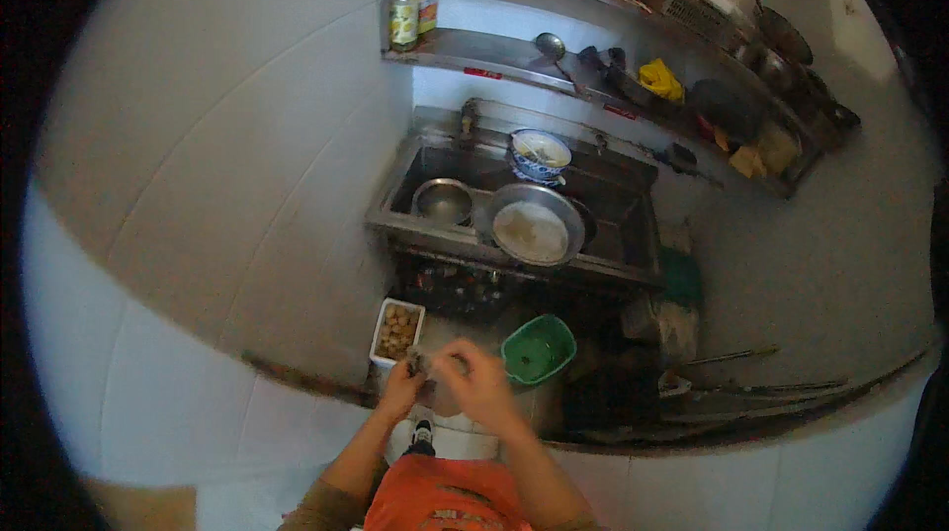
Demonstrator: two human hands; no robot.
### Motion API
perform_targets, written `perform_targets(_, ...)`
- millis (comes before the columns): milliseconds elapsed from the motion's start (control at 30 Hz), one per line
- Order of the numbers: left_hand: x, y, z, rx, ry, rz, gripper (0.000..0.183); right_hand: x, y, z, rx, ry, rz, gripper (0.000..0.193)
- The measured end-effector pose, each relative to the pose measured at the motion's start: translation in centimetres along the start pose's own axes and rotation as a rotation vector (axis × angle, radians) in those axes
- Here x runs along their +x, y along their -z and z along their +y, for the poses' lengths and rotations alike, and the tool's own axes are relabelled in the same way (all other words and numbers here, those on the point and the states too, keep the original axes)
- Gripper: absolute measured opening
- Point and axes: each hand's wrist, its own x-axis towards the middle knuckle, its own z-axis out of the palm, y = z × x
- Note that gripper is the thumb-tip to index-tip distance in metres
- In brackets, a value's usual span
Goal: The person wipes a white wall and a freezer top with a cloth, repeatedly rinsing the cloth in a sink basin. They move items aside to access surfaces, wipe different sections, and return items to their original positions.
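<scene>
In front of my orange apron, my two hands are close together. The fingers of my left hand (401,393) are wrapped round a small dark thing (416,364) that is too unclear to name. Right beside it, my right hand (476,388) is somewhat blurred, with its fingers curled and pinched; what they hold, if anything, is hidden. Just beyond my left hand stands a white rectangular box (376,345) with several round, light-brown pieces (399,325) that look like small potatoes. A green plastic basin (564,345) stands beyond my right hand, to the right.
Ahead is a metal sink (425,226) with a tap (469,119). It holds a steel bowl (444,202), a large metal basin (494,218) with pale contents and blue-and-white bowls (539,167). Above, a shelf (474,44) carries bottles (403,19) and a ladle (551,44).
</scene>
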Motion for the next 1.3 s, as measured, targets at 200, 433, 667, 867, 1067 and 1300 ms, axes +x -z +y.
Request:
perform_targets(200,15.6,-2.3,10.1,0.25,0.042,-0.303,0.027,12.7,11.8,4.7,-0.08,-0.042,0.296,0.009)
perform_targets(433,34.5,-13.5,17.5,0.064,-0.123,-0.263,0.032,26.9,21.8,12.0,-0.336,-0.064,0.411,0.017)
perform_targets(667,50.4,-20.6,16.2,0.555,-0.673,-0.2,0.041,41.0,30.5,14.6,-0.586,-0.194,0.106,0.012)
perform_targets(867,56.7,-20.8,10.3,1.43,-0.411,-0.583,0.055,59.8,40.7,11.2,-0.933,0.322,0.372,0.015)
perform_targets(1067,60.0,-21.0,5.4,1.523,-0.337,-0.698,0.04,74.5,44.7,12.5,-1.612,-0.158,0.291,0.026)
perform_targets(1300,64.3,-19.4,-0.4,1.666,-0.253,-0.894,0.048,81.1,47.7,15.8,-1.9,-0.28,0.07,0.028)
